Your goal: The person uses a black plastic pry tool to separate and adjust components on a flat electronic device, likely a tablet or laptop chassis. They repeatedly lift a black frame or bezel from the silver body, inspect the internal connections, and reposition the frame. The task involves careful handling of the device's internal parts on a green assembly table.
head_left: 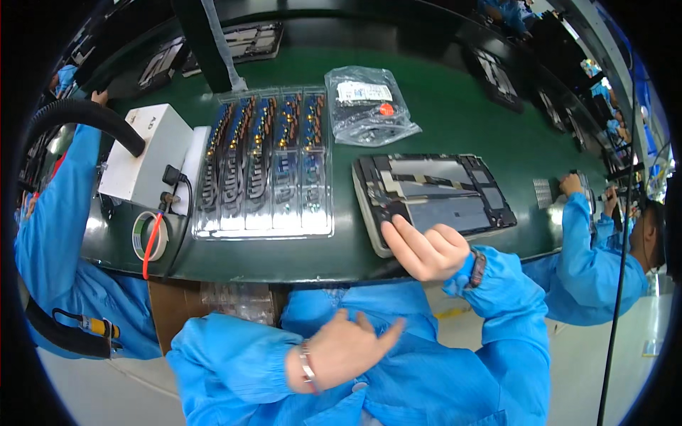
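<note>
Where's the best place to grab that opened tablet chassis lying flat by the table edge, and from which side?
Probably the near long edge of the tablet chassis, coming from the person's side. It lies flat with its open, component-filled face up, so pinching the bare outer frame avoids the internals. The right hand already rests at the near left corner; the left hand hangs off the table, touching nothing.

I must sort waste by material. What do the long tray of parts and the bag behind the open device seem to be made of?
The tray looks like thin clear moulded plastic: glossy glare, parts visible through its ribbed channels. The bag appears to be soft transparent plastic film: it wrinkles and shines, with dark contents showing through. Neither can be confirmed by sight alone.
</note>
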`<state>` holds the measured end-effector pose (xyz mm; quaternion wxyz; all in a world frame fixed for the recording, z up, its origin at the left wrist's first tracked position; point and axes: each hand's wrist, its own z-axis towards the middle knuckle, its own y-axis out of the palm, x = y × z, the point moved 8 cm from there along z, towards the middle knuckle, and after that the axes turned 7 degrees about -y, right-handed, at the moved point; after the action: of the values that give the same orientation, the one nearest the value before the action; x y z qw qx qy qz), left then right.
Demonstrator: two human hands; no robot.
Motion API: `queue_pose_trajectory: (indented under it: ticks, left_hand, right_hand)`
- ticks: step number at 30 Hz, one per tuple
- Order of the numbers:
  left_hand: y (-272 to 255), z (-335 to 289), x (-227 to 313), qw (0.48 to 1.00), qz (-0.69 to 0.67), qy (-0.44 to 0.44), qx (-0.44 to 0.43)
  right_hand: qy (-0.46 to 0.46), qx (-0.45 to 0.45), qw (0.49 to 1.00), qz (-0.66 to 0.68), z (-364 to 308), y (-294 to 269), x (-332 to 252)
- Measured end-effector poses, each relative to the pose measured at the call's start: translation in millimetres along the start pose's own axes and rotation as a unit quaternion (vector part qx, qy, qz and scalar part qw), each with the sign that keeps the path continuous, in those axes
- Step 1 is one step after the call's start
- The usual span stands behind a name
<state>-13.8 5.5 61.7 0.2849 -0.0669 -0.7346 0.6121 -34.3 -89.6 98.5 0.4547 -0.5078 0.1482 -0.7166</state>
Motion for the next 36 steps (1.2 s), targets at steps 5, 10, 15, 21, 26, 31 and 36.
queue_pose_trajectory:
  ticks: [5,10,15,21,26,31,36]
  left_hand:
    - [-66,-17,-53,0.991,-0.048,-0.122,-0.036]
    - [-104,45,-121,0.97,-0.071,-0.108,0.207]
    - [-74,99,-165,0.932,0.08,-0.179,0.305]
    - [-61,111,-173,0.916,0.103,-0.232,0.311]
    - [-52,113,-189,0.909,0.083,-0.295,0.284]
    - [-52,109,-194,0.901,0.046,-0.304,0.307]
    - [-52,106,-194,0.9,0.021,-0.298,0.317]
  right_hand:
    - [0.025,-0.017,0.999,0.015,10,14,-17]
    - [0.061,0.012,0.979,0.194,-2,25,-26]
    - [0.178,0.048,0.923,0.338,-5,-1,52]
    - [0.502,0.049,0.626,0.595,-14,99,122]
    - [0.511,-0.003,0.607,0.609,-19,170,123]
    - [0.467,0.056,0.661,0.585,-27,181,126]
    - [0.48,0.047,0.682,0.55,-33,180,128]
